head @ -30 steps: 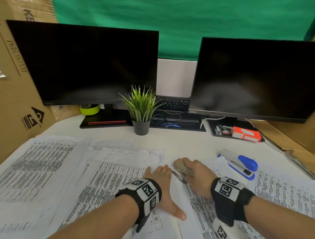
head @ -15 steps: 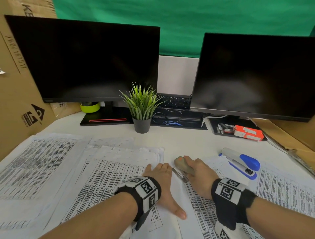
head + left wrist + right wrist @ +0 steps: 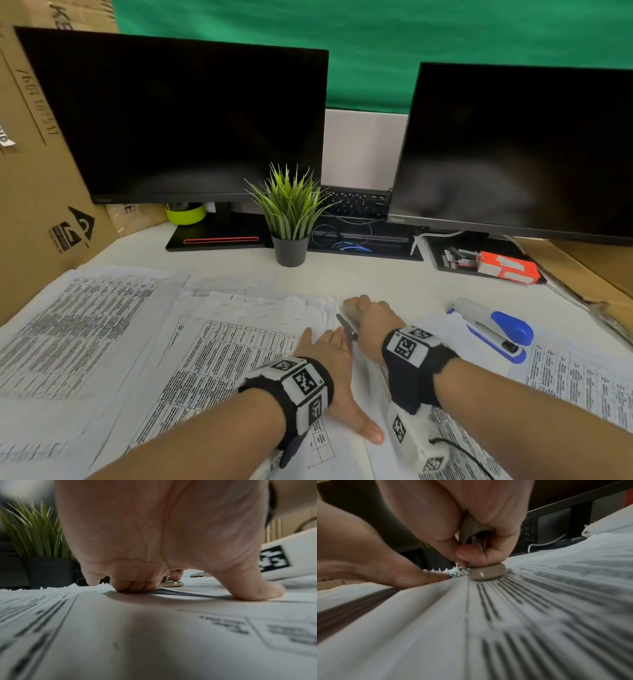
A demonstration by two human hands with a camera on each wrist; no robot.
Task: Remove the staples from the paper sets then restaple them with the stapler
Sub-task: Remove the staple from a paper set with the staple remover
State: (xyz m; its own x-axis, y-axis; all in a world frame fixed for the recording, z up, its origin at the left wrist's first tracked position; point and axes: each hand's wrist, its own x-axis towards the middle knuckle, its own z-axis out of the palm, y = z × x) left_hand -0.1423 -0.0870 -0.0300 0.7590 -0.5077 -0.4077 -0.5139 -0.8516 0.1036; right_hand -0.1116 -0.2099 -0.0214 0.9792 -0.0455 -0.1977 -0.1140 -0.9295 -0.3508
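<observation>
White desk surface, largely covered by printed paper sets, with two dark monitors (image 3: 178,123) across the upper frame and a potted plant (image 3: 291,212) at centre between them. Left of frame: further paper sets (image 3: 68,325) lie fanned and overlapping toward the lower left, beside a cardboard box (image 3: 30,171) standing at the desk's left border. Centre: my left hand (image 3: 334,370) lies flat, fingers straight, pressing down the paper set in work (image 3: 219,363) close to its upper right corner. Just right of it, my right hand (image 3: 371,323) is curled round the beige staple remover (image 3: 351,308), whose metal tip (image 3: 346,330) points toward the left fingertips; the right wrist view shows the tool's base resting on the sheet, but the staple itself I cannot make out. Judgement: removal step in hand. To do it well, I should keep the left palm firm beside the corner, slide the tip under the staple flat to the page, and lever gently so the torn corner does not rip further. Right of frame: the blue and grey stapler (image 3: 496,330) rests on another paper set, near and reachable for restapling. Open desk remains above the sheets, in front of the plant; the hands are nearly touching, so tool travel is short.
</observation>
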